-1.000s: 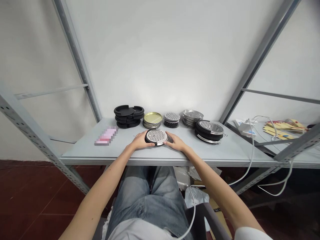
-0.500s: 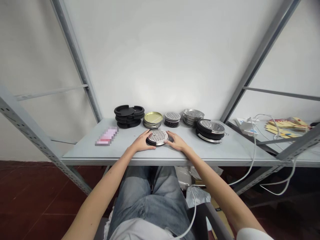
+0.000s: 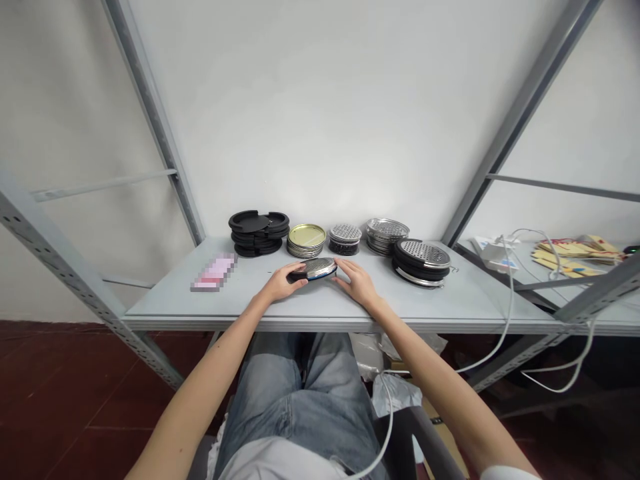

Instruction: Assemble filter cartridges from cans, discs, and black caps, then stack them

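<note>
Table spreads beneath the grip, with a stack of black holders beyond it to the left. Left hand and right hand pinch opposite sides of a round grater, metal face tilted away, edge toward the person, its visible long axis crosswise from hand to hand.

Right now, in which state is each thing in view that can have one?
Grater: tilted, held
Left hand: holding the grater's left side
Right hand: holding its right side
Black holders: stacked
Gold disc: atop a stack
Small discs: stacked
Silver discs: stacked
Other graters: stacked
Pink item: flat, pixelated
White cable: hanging slack
Yellow pieces: loosely heaped
</note>
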